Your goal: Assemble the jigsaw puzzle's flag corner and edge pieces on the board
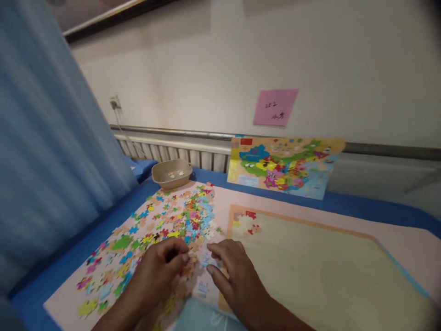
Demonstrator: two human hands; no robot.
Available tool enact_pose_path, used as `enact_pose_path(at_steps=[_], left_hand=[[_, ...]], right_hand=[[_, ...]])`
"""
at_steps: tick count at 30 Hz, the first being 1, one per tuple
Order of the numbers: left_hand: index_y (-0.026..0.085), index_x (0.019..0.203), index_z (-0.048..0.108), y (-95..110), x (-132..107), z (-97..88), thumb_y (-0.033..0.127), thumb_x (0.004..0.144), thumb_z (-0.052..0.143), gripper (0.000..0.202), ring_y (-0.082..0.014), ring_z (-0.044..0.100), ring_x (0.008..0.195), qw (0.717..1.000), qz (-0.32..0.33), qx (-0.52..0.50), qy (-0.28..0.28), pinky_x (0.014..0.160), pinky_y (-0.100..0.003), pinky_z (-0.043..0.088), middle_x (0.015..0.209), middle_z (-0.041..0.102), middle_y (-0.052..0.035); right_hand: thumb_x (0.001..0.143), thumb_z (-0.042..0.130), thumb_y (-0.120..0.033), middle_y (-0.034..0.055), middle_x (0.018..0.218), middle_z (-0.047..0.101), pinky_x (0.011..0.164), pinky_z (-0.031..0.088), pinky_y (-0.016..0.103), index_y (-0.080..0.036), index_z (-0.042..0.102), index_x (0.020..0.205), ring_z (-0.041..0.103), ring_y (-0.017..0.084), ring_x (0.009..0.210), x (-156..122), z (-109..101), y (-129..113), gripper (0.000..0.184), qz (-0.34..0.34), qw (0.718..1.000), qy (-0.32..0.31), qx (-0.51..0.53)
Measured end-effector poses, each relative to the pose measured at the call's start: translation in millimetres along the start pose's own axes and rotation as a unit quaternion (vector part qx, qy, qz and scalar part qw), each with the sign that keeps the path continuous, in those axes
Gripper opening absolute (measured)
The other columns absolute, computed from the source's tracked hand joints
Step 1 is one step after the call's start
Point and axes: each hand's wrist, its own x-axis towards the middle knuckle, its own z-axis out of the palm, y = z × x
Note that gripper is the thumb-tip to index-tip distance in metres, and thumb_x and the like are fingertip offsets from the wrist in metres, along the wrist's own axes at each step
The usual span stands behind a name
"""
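Observation:
Loose jigsaw puzzle pieces (172, 220) in many colours lie spread over a pale pink sheet on the left. Over their near right part, my left hand (155, 266) is curled, thumb and forefinger drawn together; whatever is between them is too small to make out. My right hand (237, 276) hovers at the left edge of the puzzle board (310, 262), thumb and fingers apart, holding nothing. The board has an orange border, and a few joined pieces (251, 215) sit in its upper left corner. Several pale blue and white pieces (203, 287) lie between my hands.
A beige basket (172, 174) with a few pieces inside stands at the back left. A colourful map picture (282, 165) leans on the wall behind the board, below a pink note (275, 107). A blue curtain (58, 151) hangs along the left side.

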Motion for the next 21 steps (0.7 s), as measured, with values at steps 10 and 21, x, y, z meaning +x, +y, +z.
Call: enact_pose_path(at_steps=[10, 21], left_hand=[[0.018, 0.081, 0.074, 12, 49, 74.6, 0.038, 0.073, 0.071, 0.022, -0.0123, 0.05, 0.06, 0.997, 0.022, -0.069, 0.018, 0.057, -0.024, 0.037, 0.066, 0.062, 0.0023], [0.016, 0.085, 0.074, -16, 58, 79.2, 0.031, 0.072, 0.077, 0.02, -0.0078, 0.046, 0.053, 0.982, -0.017, -0.187, 0.009, 0.052, -0.021, 0.034, 0.061, 0.059, 0.0049]], right_hand=[[0.09, 0.065, -0.013, 0.0043, 0.101, 0.07, 0.083, 0.051, 0.04, -0.026, 0.062, 0.115, 0.064, 0.025, 0.095, -3, -5, 25, 0.028, 0.101, 0.993, 0.06, 0.014], [0.093, 0.068, -0.012, 0.0024, 0.1, 0.07, 0.084, 0.046, 0.041, -0.026, 0.063, 0.112, 0.063, 0.024, 0.095, 4, -9, 29, 0.024, 0.076, 0.996, 0.041, 0.001]])
